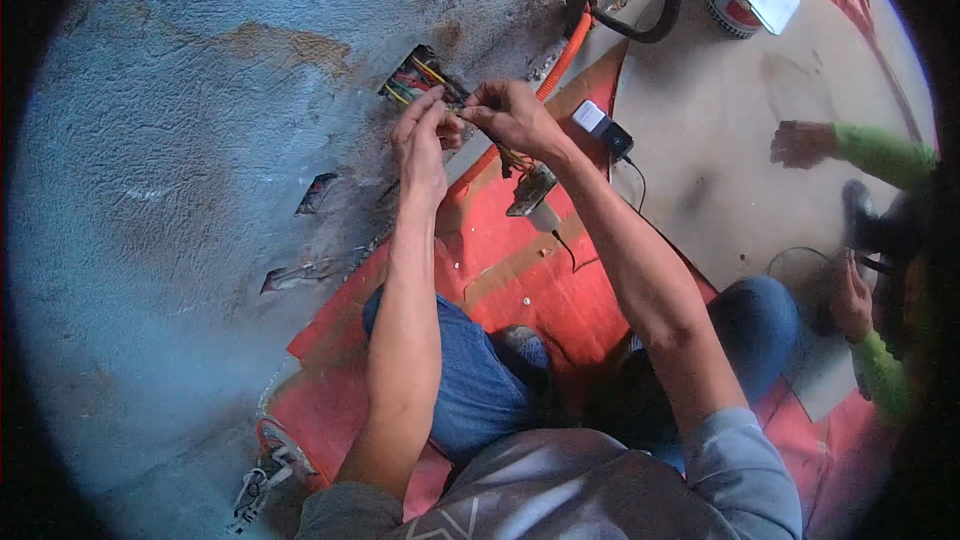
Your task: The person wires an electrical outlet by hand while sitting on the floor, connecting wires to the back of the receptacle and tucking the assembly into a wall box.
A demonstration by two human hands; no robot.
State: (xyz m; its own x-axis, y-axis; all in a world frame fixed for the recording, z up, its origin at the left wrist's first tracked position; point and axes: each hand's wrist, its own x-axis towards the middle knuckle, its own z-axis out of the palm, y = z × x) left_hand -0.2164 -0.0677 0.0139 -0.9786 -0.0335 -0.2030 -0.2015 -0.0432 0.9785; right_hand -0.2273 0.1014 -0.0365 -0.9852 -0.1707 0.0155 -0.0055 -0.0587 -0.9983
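Both hands are raised at a rectangular opening (408,73) in the rough blue-grey wall, where yellow, red and green wires come out. My right hand (515,118) pinches the tip of a thin electrical wire (456,111) between thumb and forefinger. Facing it, my left hand (422,140) has its fingers bent closed around the same wire, partly hiding it. Below my right wrist, a bundle of wires (516,160) leads down to a flat plate-like electrical fitting (531,190), mostly behind my forearm.
An orange corrugated conduit (567,55) and a thick black hose (660,25) run beside the wall. A black-and-white corded device (604,130) lies on the board. Further off is a bucket (733,12) under a white cover. At right, another person's green sleeves (880,155) show. Red sheeting (520,270) covers the floor.
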